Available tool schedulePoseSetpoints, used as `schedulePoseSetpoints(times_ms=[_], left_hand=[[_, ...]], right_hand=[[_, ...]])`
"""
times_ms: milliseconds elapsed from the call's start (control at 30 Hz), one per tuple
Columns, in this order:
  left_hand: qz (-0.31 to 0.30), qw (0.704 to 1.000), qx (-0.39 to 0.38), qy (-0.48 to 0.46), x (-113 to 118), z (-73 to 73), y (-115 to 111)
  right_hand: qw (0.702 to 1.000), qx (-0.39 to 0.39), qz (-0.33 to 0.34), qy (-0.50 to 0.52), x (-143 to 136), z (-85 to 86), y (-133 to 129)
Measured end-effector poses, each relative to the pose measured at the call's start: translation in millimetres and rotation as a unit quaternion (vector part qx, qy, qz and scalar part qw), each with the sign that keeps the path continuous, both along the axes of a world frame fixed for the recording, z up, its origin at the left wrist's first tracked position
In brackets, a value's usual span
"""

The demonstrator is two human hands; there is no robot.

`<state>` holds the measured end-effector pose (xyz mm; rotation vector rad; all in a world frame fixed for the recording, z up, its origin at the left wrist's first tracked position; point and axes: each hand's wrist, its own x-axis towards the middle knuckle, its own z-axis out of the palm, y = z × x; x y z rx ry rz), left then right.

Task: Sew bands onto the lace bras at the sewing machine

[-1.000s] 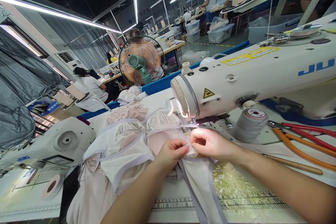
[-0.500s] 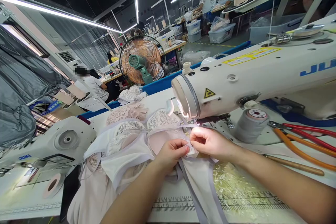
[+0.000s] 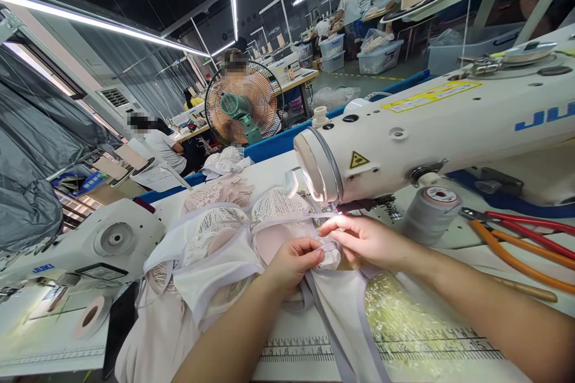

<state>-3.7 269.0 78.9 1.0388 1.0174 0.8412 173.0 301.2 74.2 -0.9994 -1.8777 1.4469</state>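
My left hand [image 3: 296, 260] pinches the edge of a pale bra [image 3: 339, 296] between thumb and forefinger, in front of the sewing machine head [image 3: 318, 164]. Close beside it on the right, my right hand [image 3: 354, 236] is at the same edge with bent fingers; its fingertips are partly hidden, and whether they grip the cloth is unclear. A thin lilac strap [image 3: 321, 215] runs from the bra towards the needle area, which is hidden from view. More lace bras [image 3: 215, 233] lie in a pile to the left.
A grey thread cone [image 3: 429, 212], orange-handled pliers [image 3: 516, 251] and a wooden-handled tool [image 3: 530, 290] lie on the right. Thread scraps [image 3: 399, 317] cover part of the ruler-marked table edge. A second machine [image 3: 103, 236] stands left; a fan [image 3: 242, 102] and people are behind.
My right hand has shifted slightly and its fingers have spread from their tight pinch. The cloth edge between the hands has turned a little. My left hand has hardly moved.
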Motion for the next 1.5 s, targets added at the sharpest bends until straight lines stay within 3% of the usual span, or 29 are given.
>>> schedulePoseSetpoints(times_ms=[233,467,767,933,1267,1500], left_hand=[[-0.014,1.000,0.024,0.008,-1.3,-2.8,0.2],[-0.001,0.999,0.026,0.027,-1.4,-1.6,0.8],[0.010,0.999,0.026,0.020,1.2,-0.9,0.3],[0.015,1.000,0.025,0.000,-0.1,-2.3,1.4],[0.021,0.999,0.017,0.020,0.4,-0.4,1.2],[0.024,0.999,0.026,0.037,-1.1,-3.5,2.3]], right_hand=[[0.998,-0.039,0.043,0.020,-0.6,0.2,-1.7],[0.998,0.065,0.005,0.006,-5.7,0.7,-5.1],[0.990,0.138,0.006,-0.035,-6.9,6.6,-5.8],[0.995,0.100,-0.004,-0.012,-5.0,-0.3,-2.5],[0.995,-0.015,0.087,-0.042,10.4,3.0,6.0],[0.993,0.000,0.086,-0.075,17.9,1.4,12.3]])
